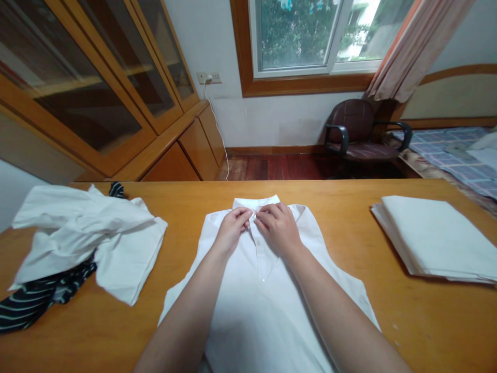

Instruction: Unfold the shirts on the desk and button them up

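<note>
A white collared shirt (240,290) lies front up on the wooden table, its collar (256,203) toward the far edge. Just below the collar, my left hand (236,224) pinches the shirt's front edge near a small button. My right hand (277,223) meets it there from the other side, fingers bent and closed on the same placket. Further down, the button strip (260,248) shows small buttons and the front parts in a V. My fingers partly cover the top button area.
On the left of the table (186,228) lies a crumpled white garment (89,223) with a black striped cloth (31,305) under it. Folded white fabric (438,235) sits at the right. Beyond the far edge stand a cabinet (190,147) and an armchair (351,127).
</note>
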Available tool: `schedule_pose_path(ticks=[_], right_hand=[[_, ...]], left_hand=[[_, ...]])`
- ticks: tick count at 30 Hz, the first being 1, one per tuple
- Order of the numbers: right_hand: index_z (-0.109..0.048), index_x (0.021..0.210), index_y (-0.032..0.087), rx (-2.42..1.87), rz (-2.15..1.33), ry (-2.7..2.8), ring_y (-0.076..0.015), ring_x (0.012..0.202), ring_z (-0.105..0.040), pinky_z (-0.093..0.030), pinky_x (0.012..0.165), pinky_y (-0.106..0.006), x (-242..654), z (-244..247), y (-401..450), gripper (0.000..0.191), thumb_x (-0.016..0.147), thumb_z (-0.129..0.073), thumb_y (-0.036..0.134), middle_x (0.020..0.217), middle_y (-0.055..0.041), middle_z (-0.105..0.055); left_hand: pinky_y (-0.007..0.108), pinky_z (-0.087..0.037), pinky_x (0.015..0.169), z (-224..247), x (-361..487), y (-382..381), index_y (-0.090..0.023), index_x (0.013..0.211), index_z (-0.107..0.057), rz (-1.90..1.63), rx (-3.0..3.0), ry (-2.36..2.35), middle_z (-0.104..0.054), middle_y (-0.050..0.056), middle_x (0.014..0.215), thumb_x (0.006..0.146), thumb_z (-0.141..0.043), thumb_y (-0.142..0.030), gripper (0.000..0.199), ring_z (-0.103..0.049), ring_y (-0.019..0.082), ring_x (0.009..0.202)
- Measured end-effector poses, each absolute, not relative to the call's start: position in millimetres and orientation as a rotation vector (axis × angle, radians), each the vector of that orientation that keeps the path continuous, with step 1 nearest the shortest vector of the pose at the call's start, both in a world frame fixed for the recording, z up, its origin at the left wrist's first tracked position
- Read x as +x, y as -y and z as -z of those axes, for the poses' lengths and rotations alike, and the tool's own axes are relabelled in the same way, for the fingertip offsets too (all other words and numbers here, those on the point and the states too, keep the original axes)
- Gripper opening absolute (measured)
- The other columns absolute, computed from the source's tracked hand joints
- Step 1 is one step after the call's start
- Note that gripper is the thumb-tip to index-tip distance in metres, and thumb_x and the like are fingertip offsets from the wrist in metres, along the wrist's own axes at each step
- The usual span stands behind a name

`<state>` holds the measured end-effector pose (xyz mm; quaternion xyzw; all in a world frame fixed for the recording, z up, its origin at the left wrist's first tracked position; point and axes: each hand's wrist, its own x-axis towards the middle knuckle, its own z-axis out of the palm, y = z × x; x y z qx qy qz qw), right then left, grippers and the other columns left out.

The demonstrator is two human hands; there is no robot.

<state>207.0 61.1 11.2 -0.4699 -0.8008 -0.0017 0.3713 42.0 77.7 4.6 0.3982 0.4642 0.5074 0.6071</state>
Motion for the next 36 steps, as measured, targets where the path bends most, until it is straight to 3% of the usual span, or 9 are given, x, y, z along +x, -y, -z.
schedule_pose_path(ticks=[15, 23, 26, 30, 36], right_hand=[[-0.074, 0.096, 0.023, -1.184, 0.05, 2.067, -0.0228, 0.087, -0.051, -0.038, 0.075, -0.038, 206.4, -11.9, -60.8, 0.017, 0.097, -0.059, 0.03, 0.092, -0.0058, -0.069], [-0.073, 0.094, 0.022, -1.235, -0.004, 2.022, -0.023, 0.088, -0.053, -0.041, 0.078, -0.038, 206.1, -11.1, -61.9, 0.018, 0.097, -0.058, 0.032, 0.093, -0.0063, -0.068], [-0.071, 0.105, 0.022, -1.263, -0.047, 1.955, -0.0238, 0.092, -0.055, -0.044, 0.081, -0.038, 206.6, -9.5, -62.7, 0.018, 0.095, -0.061, 0.034, 0.101, -0.0083, -0.065], [-0.062, 0.127, 0.024, -1.253, -0.087, 1.924, -0.0241, 0.098, -0.056, -0.047, 0.085, -0.039, 207.4, -6.4, -64.1, 0.034, 0.094, -0.062, 0.031, 0.121, -0.0108, -0.06], [-0.07, 0.107, 0.025, -1.26, -0.116, 1.942, -0.0229, 0.097, -0.057, -0.046, 0.087, -0.039, 207.5, -5.3, -65.1, 0.016, 0.094, -0.063, 0.03, 0.118, -0.0088, -0.062]], left_hand=[[0.017, -0.03, 0.05, -6.4, 39.0, -77.2, -0.014, 0.083, -0.068, -1.077, 0.995, -1.036, -0.052, -0.003, 0.063, 0.075, -0.079, -0.042, 0.031, -0.043, 0.005, 0.055], [0.018, -0.027, 0.049, -9.9, 40.6, -76.4, -0.015, 0.085, -0.069, -1.09, 0.979, -1.039, -0.052, -0.003, 0.063, 0.074, -0.08, -0.041, 0.031, -0.04, 0.005, 0.053], [0.018, -0.027, 0.049, -11.0, 41.4, -75.9, -0.015, 0.085, -0.07, -1.105, 0.966, -1.042, -0.053, -0.003, 0.064, 0.072, -0.082, -0.04, 0.031, -0.041, 0.006, 0.055], [0.019, -0.028, 0.05, -11.9, 43.1, -74.9, -0.016, 0.082, -0.07, -1.133, 0.97, -1.076, -0.056, -0.003, 0.069, 0.067, -0.084, -0.04, 0.032, -0.042, 0.006, 0.056], [0.019, -0.027, 0.049, -12.3, 43.6, -74.1, -0.016, 0.08, -0.069, -1.127, 0.974, -1.095, -0.056, -0.003, 0.067, 0.066, -0.084, -0.04, 0.031, -0.042, 0.006, 0.056]])
